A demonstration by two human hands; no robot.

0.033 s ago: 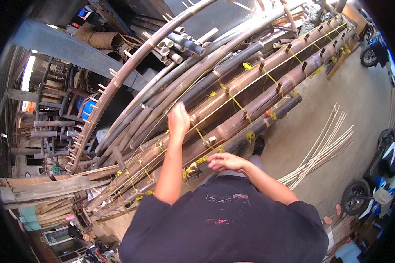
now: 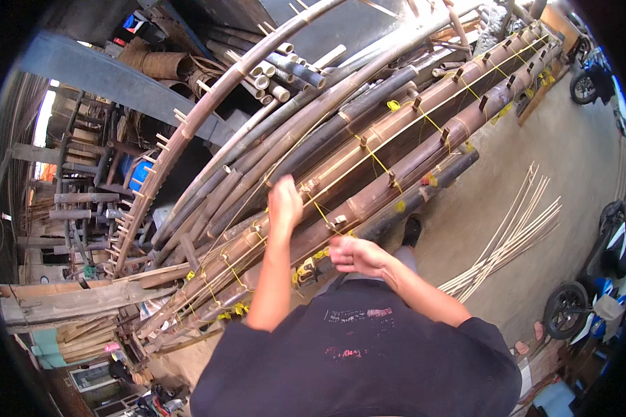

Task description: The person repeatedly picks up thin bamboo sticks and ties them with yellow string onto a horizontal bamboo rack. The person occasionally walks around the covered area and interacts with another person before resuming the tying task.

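Two long brown bamboo poles, the far pole (image 2: 379, 132) and the near pole (image 2: 368, 198), run side by side from lower left to upper right. Short dark pegs stand along them, and yellow cord (image 2: 374, 156) crosses between them. My left hand (image 2: 286, 203) is closed in a fist at the far pole; what its fingers hold is hidden. A thin pale strip (image 2: 305, 149) curves up beside that fist. Close to the near pole, my right hand (image 2: 358, 256) has its fingers extended and slightly bent, with nothing visible in them.
Dark bamboo poles (image 2: 313, 135) lie stacked behind. A curved pole with pegs (image 2: 188, 125) rises at left. Thin pale sticks (image 2: 501, 240) lie on the floor at right, near a parked motorcycle (image 2: 567, 309). A wooden beam (image 2: 83, 299) crosses the left side.
My left hand has come slightly lower along the far pole. My right hand has turned and moved a little nearer the near pole, its fingers less spread.
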